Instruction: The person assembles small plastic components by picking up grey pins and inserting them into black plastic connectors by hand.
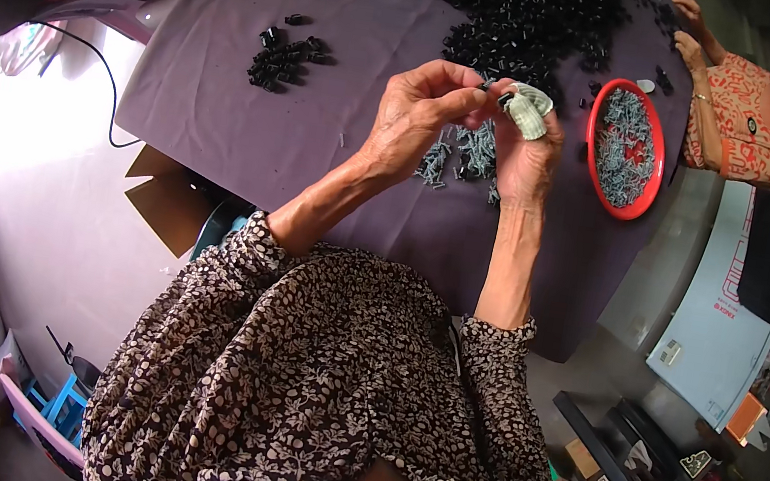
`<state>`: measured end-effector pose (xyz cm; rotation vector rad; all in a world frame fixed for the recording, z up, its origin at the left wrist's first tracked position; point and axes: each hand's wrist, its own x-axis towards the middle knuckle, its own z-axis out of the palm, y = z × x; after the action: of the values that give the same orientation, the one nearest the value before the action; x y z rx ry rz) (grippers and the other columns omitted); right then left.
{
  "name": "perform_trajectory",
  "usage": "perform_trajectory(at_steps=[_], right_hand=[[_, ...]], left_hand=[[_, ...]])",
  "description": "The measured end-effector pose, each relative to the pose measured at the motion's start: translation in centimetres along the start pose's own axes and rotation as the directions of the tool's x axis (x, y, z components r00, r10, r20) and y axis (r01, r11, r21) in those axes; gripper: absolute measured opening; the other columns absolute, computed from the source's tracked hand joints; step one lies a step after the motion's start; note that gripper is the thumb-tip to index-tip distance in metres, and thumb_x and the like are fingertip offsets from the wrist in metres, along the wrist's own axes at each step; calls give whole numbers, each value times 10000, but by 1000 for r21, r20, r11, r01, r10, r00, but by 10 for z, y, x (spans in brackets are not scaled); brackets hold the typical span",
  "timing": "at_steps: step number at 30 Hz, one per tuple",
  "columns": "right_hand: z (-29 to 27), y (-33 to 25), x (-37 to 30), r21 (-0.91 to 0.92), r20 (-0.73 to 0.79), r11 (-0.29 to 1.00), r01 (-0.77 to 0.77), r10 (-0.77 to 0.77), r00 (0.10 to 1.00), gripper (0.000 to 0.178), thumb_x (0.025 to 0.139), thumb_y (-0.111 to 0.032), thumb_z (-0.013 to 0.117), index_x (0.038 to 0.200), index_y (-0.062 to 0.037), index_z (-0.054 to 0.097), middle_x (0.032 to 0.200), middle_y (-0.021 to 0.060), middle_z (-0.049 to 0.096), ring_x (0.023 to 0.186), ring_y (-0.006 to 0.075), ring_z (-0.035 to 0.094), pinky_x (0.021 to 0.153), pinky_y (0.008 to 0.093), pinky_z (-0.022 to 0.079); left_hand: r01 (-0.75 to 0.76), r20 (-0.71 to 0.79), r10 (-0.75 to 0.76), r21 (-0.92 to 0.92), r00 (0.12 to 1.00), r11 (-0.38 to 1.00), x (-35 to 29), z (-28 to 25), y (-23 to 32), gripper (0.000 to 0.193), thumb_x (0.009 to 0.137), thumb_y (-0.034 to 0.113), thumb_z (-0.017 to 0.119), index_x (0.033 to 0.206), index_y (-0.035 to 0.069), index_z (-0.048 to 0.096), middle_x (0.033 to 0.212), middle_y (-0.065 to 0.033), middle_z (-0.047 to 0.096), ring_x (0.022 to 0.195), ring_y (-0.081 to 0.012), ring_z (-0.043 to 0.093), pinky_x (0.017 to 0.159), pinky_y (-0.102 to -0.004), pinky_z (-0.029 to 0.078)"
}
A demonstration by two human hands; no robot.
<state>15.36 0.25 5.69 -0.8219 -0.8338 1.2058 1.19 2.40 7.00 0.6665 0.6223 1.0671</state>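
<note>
Both my hands meet above the middle of a table with a purple cloth (pixel 351 66). My left hand (pixel 408 120) is closed in a pinch at a tiny dark piece, too small to name. My right hand (pixel 523 167) grips a small black plastic part (pixel 504 100) between its fingers. Pale ribbed fabric (pixel 527 114) covers some of that hand's fingertips. Beneath the hands lie loose grey screws (pixel 480 150), mixed with a few black parts. Just beyond spreads a large heap of black plastic parts (pixel 528 13).
On the right is a red bowl (pixel 646 205) of grey screws. A smaller pile of black parts (pixel 282 61) lies to the left. Another person's hand (pixel 690 52) is at the far right edge. A cardboard box (pixel 168 213) stands below the table's left side.
</note>
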Motion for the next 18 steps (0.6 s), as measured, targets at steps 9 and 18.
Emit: perform_trajectory(at_steps=[9, 18], right_hand=[[23, -30, -15, -472, -55, 881, 42, -77, 996, 166, 804, -62, 599, 964, -21, 613, 907, 15, 621, 827, 92, 553, 760, 239, 440], [17, -57, -13, -856, 338, 325, 402, -237, 911, 268, 688, -2, 627, 955, -17, 610, 843, 82, 627, 736, 175, 607, 694, 256, 471]], left_hand=[[49, 13, -48, -76, 999, 996, -3, 7, -1, 103, 840, 34, 570, 935, -8, 571, 837, -60, 600, 723, -134, 588, 714, -285, 503], [56, 100, -48, -83, 994, 995, -2, 5, 0, 97, 836, 30, 575, 930, 3, 573, 859, -50, 600, 745, -131, 584, 722, -289, 500]])
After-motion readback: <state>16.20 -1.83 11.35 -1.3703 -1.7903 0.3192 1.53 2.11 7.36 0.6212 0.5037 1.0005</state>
